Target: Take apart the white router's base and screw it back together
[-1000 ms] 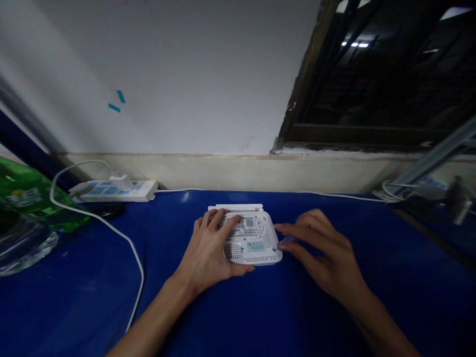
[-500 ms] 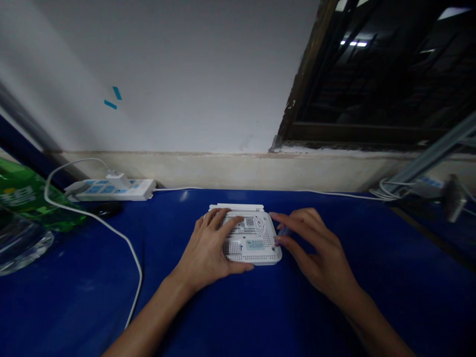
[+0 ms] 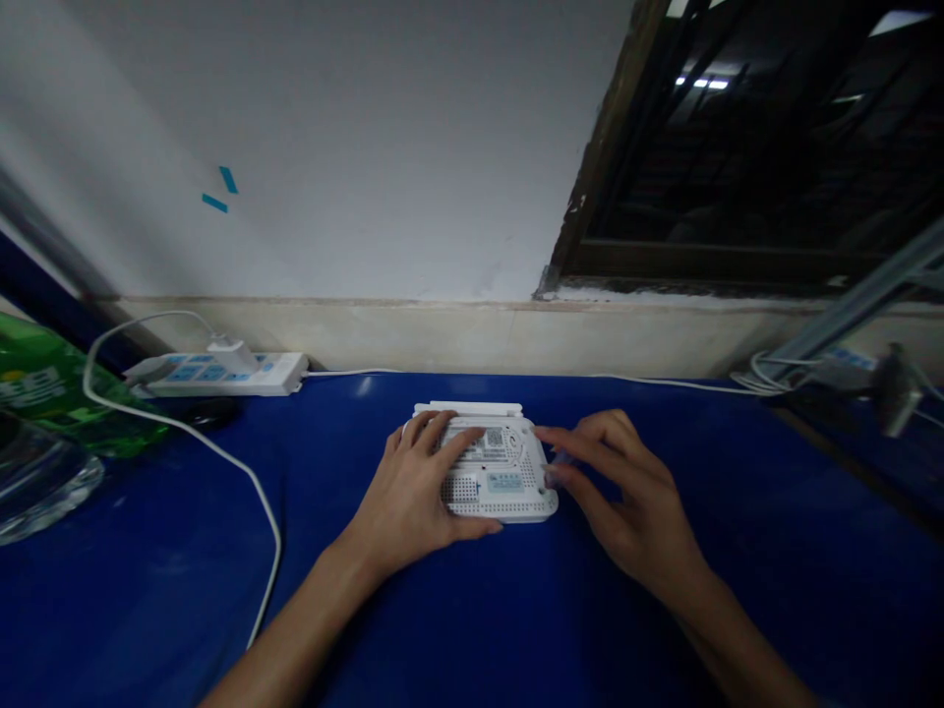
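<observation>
A white Wi-Fi router (image 3: 505, 500) lies flat on the blue table with its vented, labelled underside up; its folded antennas (image 3: 472, 408) run along the back edge. My left hand (image 3: 413, 482) grips the router's left part, fingers over the top and thumb along the front edge. At the right edge, my right hand (image 3: 616, 487) has its index finger and thumb curled toward each other, tips touching or very near the casing. Something small, bluish and see-through (image 3: 562, 459) shows between those fingers, too blurred to name.
A white power strip (image 3: 284, 376) with a plugged-in charger (image 3: 232, 356) stands at the back left; its white cable (image 3: 251, 472) loops across the table. Left of it are a green bottle (image 3: 44, 379) and a dark mouse-like object (image 3: 212, 413). A metal post (image 3: 848, 300) rises at right.
The view has shifted very slightly. Both hands keep nearly the same pose on and beside the router, with only a tiny movement of the right fingers.
</observation>
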Motion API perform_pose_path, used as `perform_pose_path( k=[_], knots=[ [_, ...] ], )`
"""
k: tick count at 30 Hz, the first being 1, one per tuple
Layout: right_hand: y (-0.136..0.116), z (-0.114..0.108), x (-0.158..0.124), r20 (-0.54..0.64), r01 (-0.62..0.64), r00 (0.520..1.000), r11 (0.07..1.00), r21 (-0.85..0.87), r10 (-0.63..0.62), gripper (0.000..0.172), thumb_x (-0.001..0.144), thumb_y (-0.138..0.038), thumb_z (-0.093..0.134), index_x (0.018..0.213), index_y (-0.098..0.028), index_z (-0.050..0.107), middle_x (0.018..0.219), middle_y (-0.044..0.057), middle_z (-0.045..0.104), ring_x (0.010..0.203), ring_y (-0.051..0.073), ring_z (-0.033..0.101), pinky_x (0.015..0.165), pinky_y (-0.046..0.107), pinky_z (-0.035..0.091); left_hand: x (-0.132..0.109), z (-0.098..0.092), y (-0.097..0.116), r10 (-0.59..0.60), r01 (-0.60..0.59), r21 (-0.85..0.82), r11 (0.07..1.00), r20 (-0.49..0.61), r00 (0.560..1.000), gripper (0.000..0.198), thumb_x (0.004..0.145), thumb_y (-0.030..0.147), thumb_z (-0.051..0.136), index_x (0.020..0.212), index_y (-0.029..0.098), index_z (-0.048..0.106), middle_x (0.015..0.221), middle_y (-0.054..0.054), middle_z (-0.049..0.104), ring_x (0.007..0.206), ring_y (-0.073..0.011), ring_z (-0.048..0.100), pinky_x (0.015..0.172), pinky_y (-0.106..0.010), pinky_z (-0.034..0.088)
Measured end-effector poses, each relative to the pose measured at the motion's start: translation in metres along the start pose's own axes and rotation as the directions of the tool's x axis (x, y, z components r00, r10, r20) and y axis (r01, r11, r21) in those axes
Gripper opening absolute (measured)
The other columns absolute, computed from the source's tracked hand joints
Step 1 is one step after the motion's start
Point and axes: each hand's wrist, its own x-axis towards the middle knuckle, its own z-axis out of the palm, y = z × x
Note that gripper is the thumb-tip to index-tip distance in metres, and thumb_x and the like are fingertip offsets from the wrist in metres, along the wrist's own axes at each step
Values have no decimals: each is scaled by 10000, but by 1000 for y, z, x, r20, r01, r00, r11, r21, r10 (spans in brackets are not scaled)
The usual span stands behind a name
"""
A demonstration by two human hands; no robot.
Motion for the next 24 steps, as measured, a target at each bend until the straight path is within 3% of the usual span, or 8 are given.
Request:
perform_pose_path(
  k=[4, 8, 12, 14, 19, 24],
  knots=[
    [0, -4, 1, 98, -35, 995, 998, 51, 29, 489, 1015, -93, 467, 1461, -280, 534, 1302, 74, 650, 1198, 232, 543, 965, 421, 486, -1, 0, 1, -2, 2, 6, 1000, -3, 1000, 971, 684, 753, 773, 1486, 290, 481, 1543, -144, 453, 1400, -430, 392, 1099, -645, 376],
    [1, -4, 3, 3, 12, 1000, 998, 66, -12, 405, 959, -91, 599, 1314, -276, 660, 1078, 46, 723, 987, 213, 605, 829, 380, 510, -1, 1, 1, 10, -10, 9, 1000, -13, 1000, 962, 696, 743, 771, 1494, 293, 476, 1549, -146, 442, 1395, -434, 393, 1101, -648, 370],
    [2, -4, 2, -87, 19, 996, 1000, 17, -17, 298, 894, -133, 722, 1159, -268, 741, 852, 25, 653, 799, 195, 574, 676, 346, 476, -1, 1, 0, 15, -15, 11, 1000, -11, 1000, 964, 709, 747, 757, 1506, 292, 462, 1558, -150, 427, 1401, -442, 381, 1092, -654, 377],
    [3, -5, 1, -78, -1, 997, 1000, 10, 2, 323, 913, -147, 697, 1203, -285, 730, 862, 29, 645, 824, 206, 580, 690, 356, 482, -1, 1, 0, 17, -17, 12, 1000, -9, 1000, 954, 718, 747, 751, 1507, 295, 461, 1560, -150, 423, 1402, -446, 379, 1084, -657, 382],
    [2, -7, 2, 48, -34, 998, 998, 61, 31, 491, 997, -103, 495, 1432, -318, 574, 1208, 54, 703, 1102, 247, 590, 910, 446, 499, -1, 1, 0, 24, -24, 10, 1000, -10, 1000, 946, 719, 754, 745, 1501, 300, 468, 1553, -154, 433, 1394, -458, 384, 1063, -675, 390],
    [3, -6, 3, -15, 33, 999, 999, 38, -32, 410, 939, -93, 625, 1287, -301, 688, 979, 39, 728, 910, 225, 596, 778, 397, 493, -1, 0, 0, 22, -22, 9, 1000, -15, 1000, 946, 718, 762, 741, 1496, 295, 474, 1553, -155, 428, 1391, -456, 387, 1067, -668, 394]
  ],
)
